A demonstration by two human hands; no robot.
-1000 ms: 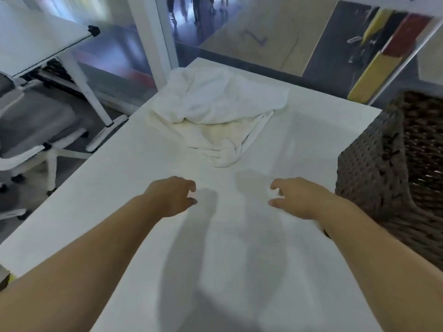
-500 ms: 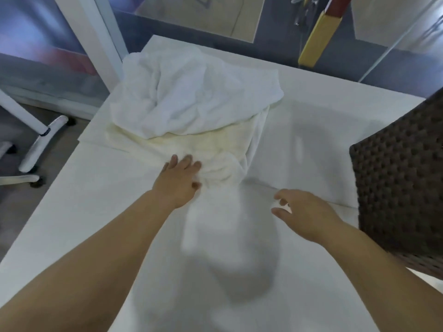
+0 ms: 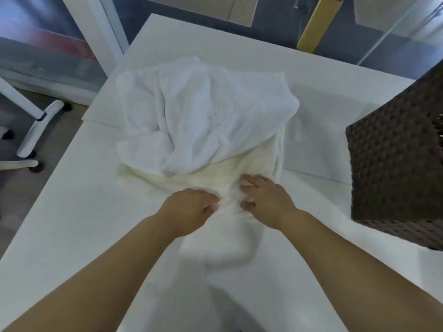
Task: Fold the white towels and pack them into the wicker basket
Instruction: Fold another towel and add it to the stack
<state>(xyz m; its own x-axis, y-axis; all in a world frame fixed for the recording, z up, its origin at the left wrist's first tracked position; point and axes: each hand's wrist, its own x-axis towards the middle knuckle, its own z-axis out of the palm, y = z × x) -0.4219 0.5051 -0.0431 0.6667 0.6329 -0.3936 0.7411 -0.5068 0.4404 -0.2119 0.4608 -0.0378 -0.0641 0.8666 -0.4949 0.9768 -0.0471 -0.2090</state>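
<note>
Head view, looking down on a white rectangular tabletop (image 3: 79, 226) that fills most of the frame. Centre and upper centre: a crumpled heap of towels, a bright white terry towel (image 3: 206, 111) lying rumpled on top of a cream-coloured towel (image 3: 215, 178) whose near edge sticks out toward the lower centre. Both hands are at that near edge, just below frame centre, side by side with a bunched ridge of cloth between them. Left hand (image 3: 189, 212): fingers curled down into the cream cloth, the grip pinching a fold of it at the fingertips. Right hand (image 3: 266, 200): fingers laid forward over the cream towel, thumb tucked under against the bunched fold; whether this grip truly pinches the cloth or only presses on it cannot be told from this angle. Both bare forearms run in from the lower corners of the frame. A pale blurred strip of cloth (image 3: 223, 248) trails from the hands toward the bottom centre. Right edge, mid-height: a dark brown woven wicker basket (image 3: 395, 178) standing on the tabletop, well apart from the towels; its inside is out of view. Left edge: white legs and castors of a rolling chair base (image 3: 36, 130) on the floor.
</note>
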